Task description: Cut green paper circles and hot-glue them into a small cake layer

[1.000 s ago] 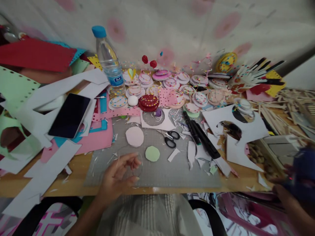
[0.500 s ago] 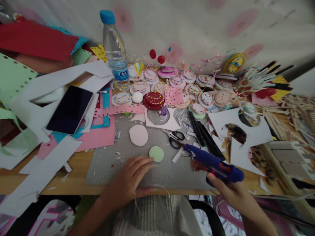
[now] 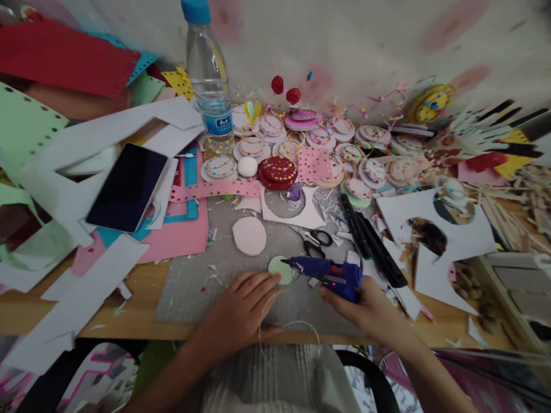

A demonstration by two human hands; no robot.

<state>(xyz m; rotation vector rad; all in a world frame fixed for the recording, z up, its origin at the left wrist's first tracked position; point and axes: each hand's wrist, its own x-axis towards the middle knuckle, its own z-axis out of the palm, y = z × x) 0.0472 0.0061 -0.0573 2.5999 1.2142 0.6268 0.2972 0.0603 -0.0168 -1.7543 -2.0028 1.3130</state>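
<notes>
In my right hand is a blue glue gun with a lit red light, its nozzle pointing left over a small pale green paper disc. My left hand rests on the grey cutting mat, fingers stretched out and thumb apart. Its fingertips touch the near edge of the disc. A thin pale string or wire loops around my left fingers; whether they pin it down is unclear. Just beyond lies a larger pale pink paper disc. Black-handled scissors lie behind the glue gun.
A water bottle stands behind a phone and paper sheets at left. Several decorated paper discs fill the back. Black pens, cut white paper and wooden sticks lie to the right.
My right hand has brought the glue gun leftward, so its nozzle now reaches the green disc. My left hand stays at the disc's edge. The whole view has shifted slightly.
</notes>
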